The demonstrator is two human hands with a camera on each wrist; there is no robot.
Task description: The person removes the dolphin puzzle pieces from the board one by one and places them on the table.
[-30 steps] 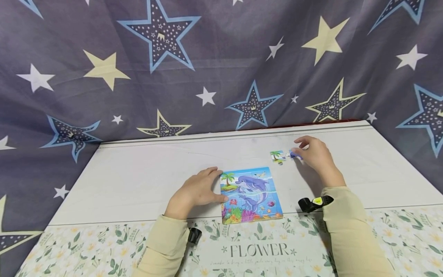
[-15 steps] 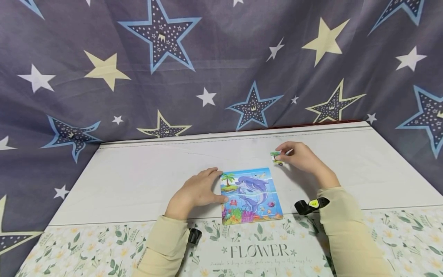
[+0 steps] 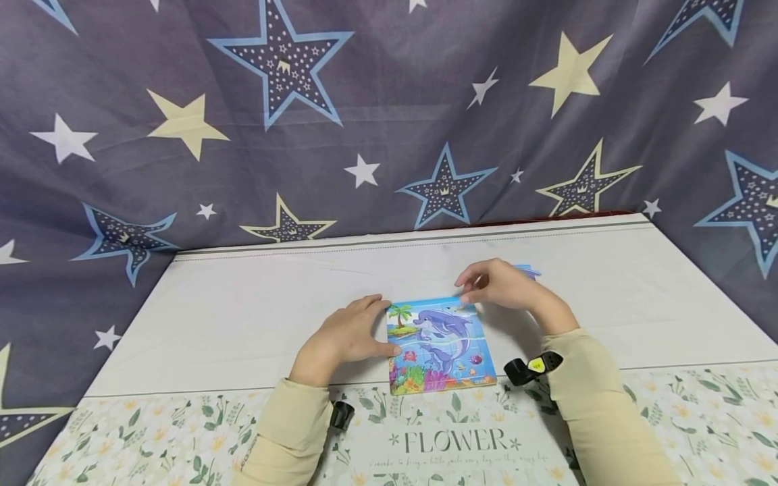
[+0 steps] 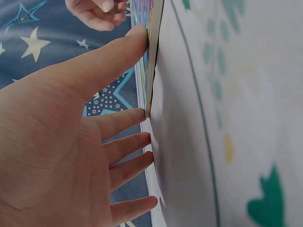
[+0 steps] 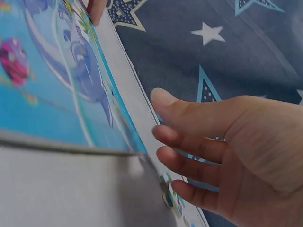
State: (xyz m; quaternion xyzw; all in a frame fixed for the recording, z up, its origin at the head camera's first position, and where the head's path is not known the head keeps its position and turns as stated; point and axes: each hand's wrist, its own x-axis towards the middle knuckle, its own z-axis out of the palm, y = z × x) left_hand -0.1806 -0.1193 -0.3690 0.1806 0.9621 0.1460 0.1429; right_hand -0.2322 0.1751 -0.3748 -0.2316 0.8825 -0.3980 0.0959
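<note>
A dolphin jigsaw puzzle (image 3: 444,345) in a thin square tray lies flat on the table. Along its left side rests my left hand (image 3: 349,335); in the left wrist view its thumb (image 4: 118,52) touches the tray's edge and the other fingers are straight. My right hand (image 3: 501,287) hovers at the puzzle's top right corner. In the right wrist view its fingers (image 5: 189,142) are loosely bent, with nothing visible between them and the thumb. Loose puzzle pieces (image 3: 527,271) lie behind that hand, which partly hides them.
The white table cover (image 3: 292,270) has a floral band with the word FLOWER along the front. A dark star-patterned curtain (image 3: 389,101) hangs behind the table. Black straps (image 3: 533,366) sit on both wrists.
My right hand has moved left and nearer, from the loose pieces to the puzzle's top right corner. The left hand and the puzzle have stayed in place.
</note>
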